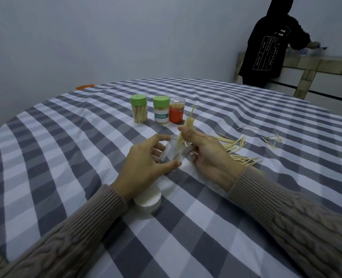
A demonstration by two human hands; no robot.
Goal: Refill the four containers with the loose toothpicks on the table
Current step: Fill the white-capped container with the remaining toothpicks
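Left hand (pixel 146 167): fingers curled round a clear jar (pixel 173 152), tilted, just above the cloth (pixel 66 157).
Right hand (pixel 204 151): pinches a bundle (pixel 186 126) whose lower ends seem to enter the jar mouth.
Loose toothpicks (pixel 238 149): scattered right of that hand.
Filled jars (pixel 159 112): three, upright, behind.
White lid (pixel 148 201): under the left wrist.
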